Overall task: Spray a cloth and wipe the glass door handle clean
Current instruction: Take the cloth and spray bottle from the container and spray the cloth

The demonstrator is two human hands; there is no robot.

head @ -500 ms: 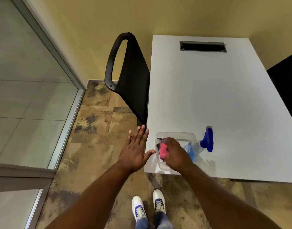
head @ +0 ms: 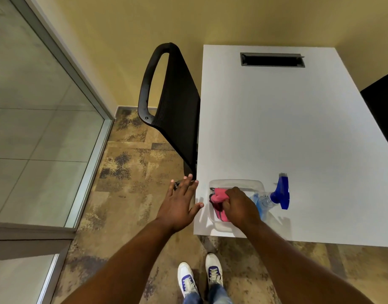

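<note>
A pink cloth (head: 218,199) lies in a clear plastic tub (head: 237,183) at the near left corner of the white table (head: 298,128). My right hand (head: 239,207) is closed on the cloth inside the tub. A spray bottle (head: 274,198) with a blue trigger head lies on its side just right of the tub, its clear body partly hidden by my right hand. My left hand (head: 180,205) hovers open, fingers spread, over the floor just left of the table's edge. The glass door (head: 35,128) stands at the left; its handle is not in view.
A black chair (head: 175,110) is pushed against the table's left side, just beyond my left hand. A second dark chair (head: 384,110) shows at the right edge. A cable slot (head: 272,60) is set in the table's far end. Patterned carpet lies between door and table.
My right hand has drawn the pink cloth up a little inside the tub, so more of it shows. My left hand has stayed beside the table's edge.
</note>
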